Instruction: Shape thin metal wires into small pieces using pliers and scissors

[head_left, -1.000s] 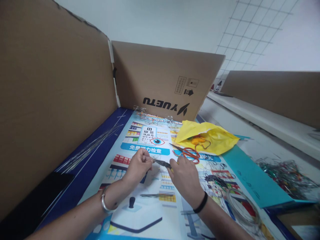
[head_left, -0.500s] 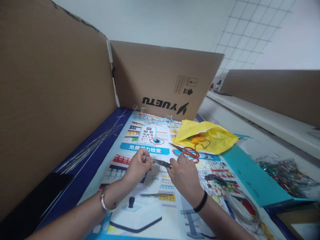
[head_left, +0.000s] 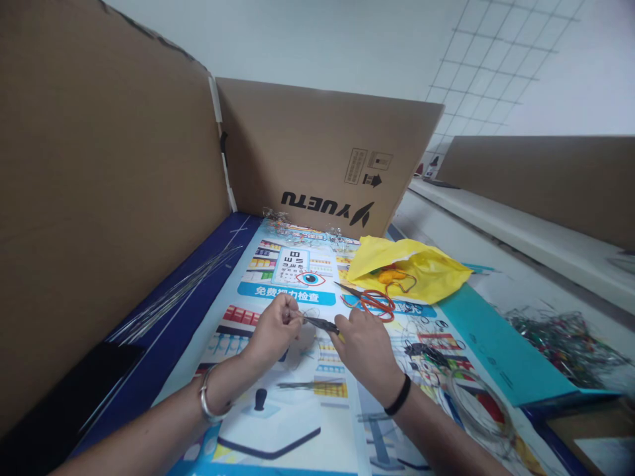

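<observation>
My left hand (head_left: pixel 278 324) is closed in a pinch on a thin wire (head_left: pixel 311 313), near the middle of the printed sheet. From the right, my right hand (head_left: pixel 366 344) wraps round the handles of dark-jawed pliers (head_left: pixel 322 323). The pliers' tips reach the wire right beside my left fingertips. Fine loops of wire rise by the jaws; their exact shape is too small to tell. Orange-handled scissors (head_left: pixel 377 305) lie just beyond my right hand. Below the hands, a small bundle of straight wires (head_left: pixel 296 385) rests on the sheet.
A yellow bag (head_left: pixel 431 268) with orange thread lies behind the scissors. Long wires (head_left: pixel 173 294) lie at left by a cardboard wall (head_left: pixel 114 158). Coiled wire (head_left: pixel 481 410) and a tangled wire pile (head_left: pixel 565 344) are at right. Another cardboard panel (head_left: pixel 317 145) stands behind.
</observation>
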